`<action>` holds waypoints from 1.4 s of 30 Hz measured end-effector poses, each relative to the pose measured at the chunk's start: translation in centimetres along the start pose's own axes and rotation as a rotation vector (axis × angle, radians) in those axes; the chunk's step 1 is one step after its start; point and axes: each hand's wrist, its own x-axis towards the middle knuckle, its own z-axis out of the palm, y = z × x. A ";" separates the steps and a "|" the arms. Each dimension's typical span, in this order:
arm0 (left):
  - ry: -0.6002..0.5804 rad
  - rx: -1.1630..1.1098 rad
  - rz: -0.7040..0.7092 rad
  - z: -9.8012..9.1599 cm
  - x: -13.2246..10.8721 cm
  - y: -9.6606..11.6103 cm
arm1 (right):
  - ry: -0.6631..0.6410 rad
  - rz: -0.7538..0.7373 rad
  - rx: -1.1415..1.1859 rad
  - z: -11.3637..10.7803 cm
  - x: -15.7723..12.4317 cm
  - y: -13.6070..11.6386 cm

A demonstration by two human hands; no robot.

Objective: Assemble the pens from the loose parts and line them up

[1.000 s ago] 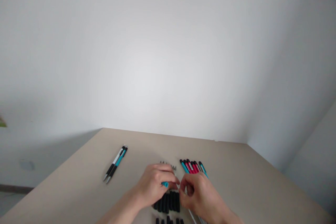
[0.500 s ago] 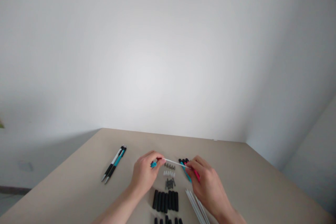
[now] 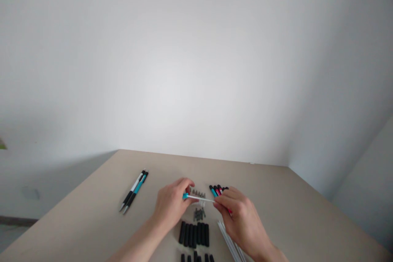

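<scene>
My left hand (image 3: pixel 171 204) is closed around a blue pen barrel (image 3: pixel 185 196), of which only the open end shows between thumb and fingers. In a pinch, my right hand (image 3: pixel 242 215) holds a thin white pen refill (image 3: pixel 202 199). The refill's left tip meets the barrel's end; whether it is inside, I cannot tell. Under the hands lie small metal pen tips (image 3: pixel 198 193), clear white pieces (image 3: pixel 202 203) and springs (image 3: pixel 199 214). More white refills (image 3: pixel 229 240) lie beside my right wrist.
Two assembled pens (image 3: pixel 135 191), one white and one blue, lie on the left of the beige table (image 3: pixel 92 213). Blue and red pen barrels with black ends (image 3: pixel 217 189) sit behind my right hand. Black grips (image 3: pixel 194 235) form a row in front, with shorter black parts (image 3: pixel 197 258) nearer.
My left hand has turned so the blue barrel's end faces right. My right hand has brought the refill slightly left and down, its tip now at the barrel's end.
</scene>
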 end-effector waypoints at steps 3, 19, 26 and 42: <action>-0.046 0.038 0.011 -0.2 -0.1 0.2 | 0.010 -0.020 -0.013 -0.2 0.1 -0.2; -0.161 0.098 0.424 -0.7 -0.5 1.4 | -0.063 -0.041 0.048 0.9 -0.1 -0.6; -0.154 0.054 0.416 -0.8 -0.6 1.7 | -0.062 0.027 0.102 1.5 -0.2 -0.3; 0.014 0.026 0.156 -0.4 -0.1 0.5 | -0.170 0.154 0.046 2.7 1.1 0.0</action>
